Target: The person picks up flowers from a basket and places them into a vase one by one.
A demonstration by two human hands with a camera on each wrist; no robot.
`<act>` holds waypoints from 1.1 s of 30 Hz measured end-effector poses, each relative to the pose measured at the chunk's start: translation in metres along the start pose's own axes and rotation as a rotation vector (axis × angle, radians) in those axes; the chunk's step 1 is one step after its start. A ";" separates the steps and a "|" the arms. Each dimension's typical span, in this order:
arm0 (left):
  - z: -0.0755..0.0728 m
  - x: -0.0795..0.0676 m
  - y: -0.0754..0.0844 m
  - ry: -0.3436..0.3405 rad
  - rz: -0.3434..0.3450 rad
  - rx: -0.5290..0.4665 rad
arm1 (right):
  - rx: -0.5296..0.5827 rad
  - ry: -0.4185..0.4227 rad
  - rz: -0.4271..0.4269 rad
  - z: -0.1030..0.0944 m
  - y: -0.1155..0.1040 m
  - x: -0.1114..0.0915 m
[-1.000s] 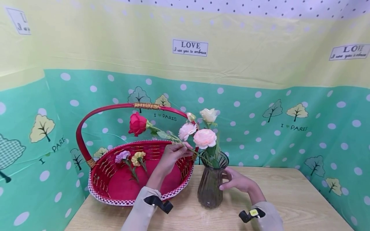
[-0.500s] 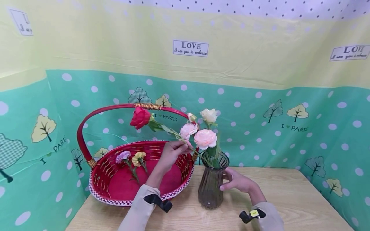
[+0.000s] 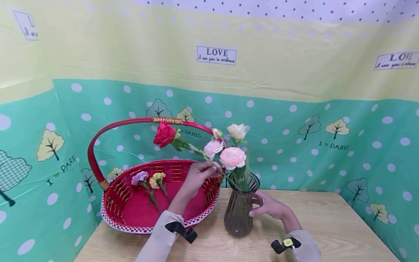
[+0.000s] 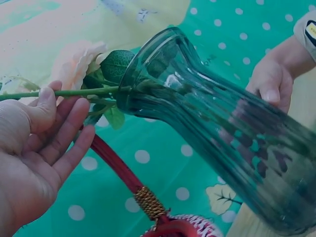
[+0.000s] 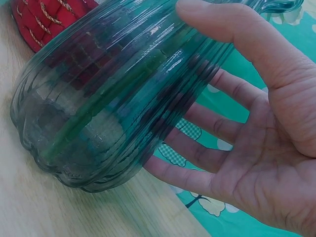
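Note:
My left hand (image 3: 195,178) pinches the green stem of a red rose (image 3: 164,134) between thumb and fingers. The bloom leans out to the left over the basket, and the stem (image 4: 74,93) runs into the mouth of a ribbed, tinted glass vase (image 3: 238,214). My right hand (image 3: 271,206) grips the vase from its right side, thumb in front and fingers behind the glass. Pink ranunculus-like blooms (image 3: 232,158) and a white rose (image 3: 237,131) stand in the vase. Through the glass, a thick green stem (image 5: 108,98) shows down to the base.
A red woven basket (image 3: 111,214) with a tall arched handle (image 3: 95,156) stands left of the vase. In it lie a purple carnation (image 3: 139,177) and a yellow carnation (image 3: 157,180). A patterned curtain (image 3: 281,145) hangs behind the wooden table (image 3: 330,222).
The red rose's bloom has risen and shifted right as its stem tilted in my left hand's fingers. My right hand and the vase have stayed in place.

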State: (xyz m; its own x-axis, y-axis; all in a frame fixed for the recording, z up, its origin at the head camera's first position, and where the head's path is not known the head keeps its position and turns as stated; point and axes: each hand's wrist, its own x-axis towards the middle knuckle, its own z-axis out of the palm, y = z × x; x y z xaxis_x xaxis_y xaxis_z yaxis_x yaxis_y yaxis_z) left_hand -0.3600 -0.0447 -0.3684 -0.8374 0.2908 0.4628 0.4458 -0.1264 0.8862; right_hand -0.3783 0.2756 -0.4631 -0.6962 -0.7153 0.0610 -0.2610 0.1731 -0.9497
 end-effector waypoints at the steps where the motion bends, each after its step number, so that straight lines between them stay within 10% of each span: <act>1: 0.001 -0.001 -0.001 0.005 -0.010 -0.020 | -0.001 -0.001 -0.003 0.000 -0.001 0.000; 14: 0.014 -0.007 -0.015 0.060 -0.124 -0.342 | -0.002 -0.002 0.011 0.000 0.001 -0.002; 33: 0.034 -0.007 -0.010 0.378 0.088 -0.377 | -0.010 0.005 0.006 -0.001 0.000 0.001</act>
State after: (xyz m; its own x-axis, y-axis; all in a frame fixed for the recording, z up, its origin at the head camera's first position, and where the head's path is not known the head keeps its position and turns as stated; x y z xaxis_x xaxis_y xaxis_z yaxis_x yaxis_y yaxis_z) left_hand -0.3472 -0.0133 -0.3812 -0.8886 -0.0888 0.4500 0.4328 -0.4870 0.7586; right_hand -0.3794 0.2759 -0.4632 -0.7010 -0.7109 0.0563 -0.2630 0.1844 -0.9470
